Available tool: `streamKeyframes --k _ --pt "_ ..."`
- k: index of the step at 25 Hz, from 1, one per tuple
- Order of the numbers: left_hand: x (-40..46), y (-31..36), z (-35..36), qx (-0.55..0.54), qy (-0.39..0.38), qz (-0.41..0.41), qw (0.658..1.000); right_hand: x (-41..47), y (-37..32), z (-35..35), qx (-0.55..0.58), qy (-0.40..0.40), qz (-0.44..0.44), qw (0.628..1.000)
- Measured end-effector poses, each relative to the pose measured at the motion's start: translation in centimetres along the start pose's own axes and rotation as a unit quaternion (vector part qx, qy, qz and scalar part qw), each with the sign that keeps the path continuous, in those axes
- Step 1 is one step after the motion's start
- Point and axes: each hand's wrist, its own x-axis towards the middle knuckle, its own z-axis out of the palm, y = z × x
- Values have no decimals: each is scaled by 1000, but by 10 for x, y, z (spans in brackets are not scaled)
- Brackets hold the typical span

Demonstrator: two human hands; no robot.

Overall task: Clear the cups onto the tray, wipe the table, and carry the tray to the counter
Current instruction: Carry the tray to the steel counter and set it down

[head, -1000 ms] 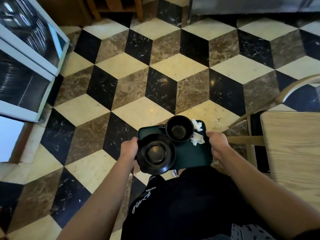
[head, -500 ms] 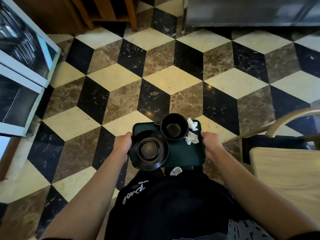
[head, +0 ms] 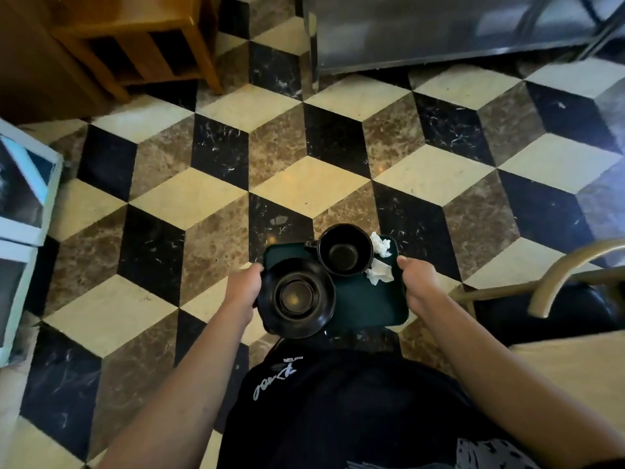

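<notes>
Since the earlier frames, more of the stainless-steel counter unit (head: 439,28) and the orange-brown wooden shelf unit (head: 142,45) has been brought into view at the top, while the white-framed glass cabinet (head: 20,211) has been shifted toward the left edge and the pale wooden tabletop (head: 575,377) toward the lower right corner. The dark green rectangular plastic tray (head: 368,299) is held level in front of the torso, above the cube-patterned floor of cream, brown and black marble tiles (head: 304,184). The left hand (head: 243,289) is closed around the tray's left edge, and the right hand (head: 417,279) is closed around its right edge (thumb laid on the rim). A black round ceramic saucer (head: 297,299) is carried on the near left part of the tray, with its rim projecting past the tray's left and near edges. A black ceramic cup with a side handle (head: 345,250) is stood upright at the far side of the tray, just beside the saucer; whether the two touch cannot be told. Two crumpled white paper napkins (head: 380,262) are lain at the far right corner, beside the cup. A curved brass-coloured metal chair with a black seat (head: 541,299) is located to the right, between the tray and the tabletop.
</notes>
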Motion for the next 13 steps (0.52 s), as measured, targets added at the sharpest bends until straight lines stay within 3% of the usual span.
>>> streamKeyframes --k 13 --pt "101 166 31 80 -61 9 995 71 -123 87 33 65 -5 997"
